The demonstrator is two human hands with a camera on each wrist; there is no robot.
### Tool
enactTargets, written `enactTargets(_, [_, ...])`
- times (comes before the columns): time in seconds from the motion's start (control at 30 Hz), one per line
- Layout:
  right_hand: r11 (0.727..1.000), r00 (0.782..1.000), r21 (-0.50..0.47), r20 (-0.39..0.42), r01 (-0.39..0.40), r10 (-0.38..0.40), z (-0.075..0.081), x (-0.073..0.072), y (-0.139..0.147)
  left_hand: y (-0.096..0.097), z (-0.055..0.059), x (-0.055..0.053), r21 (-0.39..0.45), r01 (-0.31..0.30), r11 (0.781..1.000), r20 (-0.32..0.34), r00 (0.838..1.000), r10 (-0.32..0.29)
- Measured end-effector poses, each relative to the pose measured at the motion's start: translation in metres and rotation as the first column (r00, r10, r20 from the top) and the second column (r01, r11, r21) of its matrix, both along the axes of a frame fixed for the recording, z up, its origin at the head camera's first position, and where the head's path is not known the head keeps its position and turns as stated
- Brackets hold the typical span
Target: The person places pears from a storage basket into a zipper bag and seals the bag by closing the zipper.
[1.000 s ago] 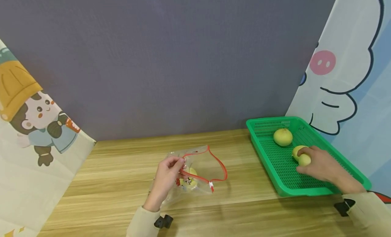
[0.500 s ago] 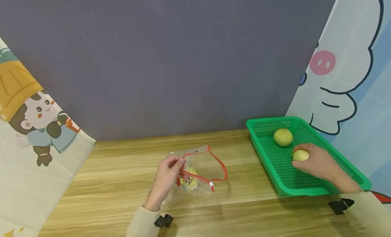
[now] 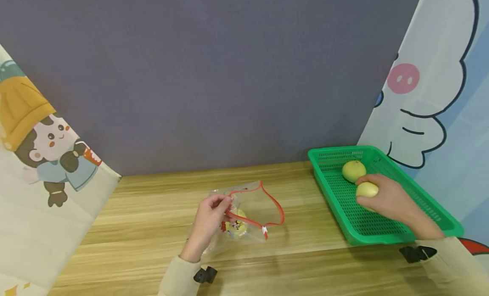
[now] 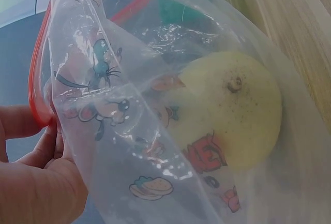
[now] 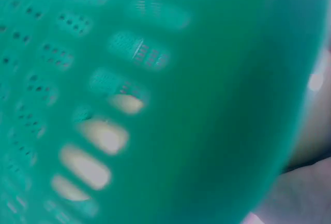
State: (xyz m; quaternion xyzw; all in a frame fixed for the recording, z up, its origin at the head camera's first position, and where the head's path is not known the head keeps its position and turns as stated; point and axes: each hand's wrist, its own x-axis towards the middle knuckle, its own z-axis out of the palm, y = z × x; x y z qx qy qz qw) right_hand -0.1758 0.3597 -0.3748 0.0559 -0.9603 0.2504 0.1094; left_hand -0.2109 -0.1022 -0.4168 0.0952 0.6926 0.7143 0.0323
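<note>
In the head view my left hand pinches the red-edged mouth of a clear zip bag on the table. The bag is printed with cartoon figures, and a round pale yellow fruit with a brown stem scar lies inside it. On the right, my right hand grips another pale yellow fruit over the green basket, thumb and fingers round it. A sliver of yellow shows just under this hand. The basket wall fills most of the right wrist view.
One more yellow fruit sits toward the back of the basket. The wooden table meets a grey panel behind. Cartoon-printed sheets hang at both sides.
My right hand has moved left and slightly up with the fruit in its grip, toward the fruit at the back of the basket. My left hand and the bag stay where they were.
</note>
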Motion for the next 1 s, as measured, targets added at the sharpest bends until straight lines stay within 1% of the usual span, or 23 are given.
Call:
enactTargets(0.17, [1.000,0.999,-0.011,-0.031,-0.014,0.014,0.004,0.000,-0.011,0.002,0.000,0.000,0.010,0.001,1.000,-0.003,1.000,-0.001])
enactTargets(0.3, [0.999,1.000,-0.024,-0.015,-0.028,0.027,0.008,0.001,-0.020,0.003,0.002,0.001,0.021,-0.001,1.000,0.000,1.000,0.001])
enactTargets(0.4, [0.999,1.000,-0.028,-0.003,-0.028,0.028,0.011,0.001,-0.026,0.004,0.004,0.001,0.031,0.011,0.999,-0.009,1.000,-0.010])
enactTargets(0.57, [0.998,0.999,-0.039,-0.015,-0.044,0.043,0.013,0.000,-0.034,0.008,0.008,0.000,0.041,0.028,0.999,-0.034,0.999,-0.027])
enactTargets(0.77, [0.994,0.997,-0.075,-0.021,-0.077,0.076,0.014,-0.002,-0.044,0.012,0.012,-0.001,0.043,0.001,0.999,-0.047,0.999,0.001])
enactTargets(1.0, [0.991,0.995,-0.095,-0.034,-0.094,0.091,0.015,-0.001,-0.052,0.017,0.021,0.000,0.054,-0.041,0.998,-0.097,0.994,0.046])
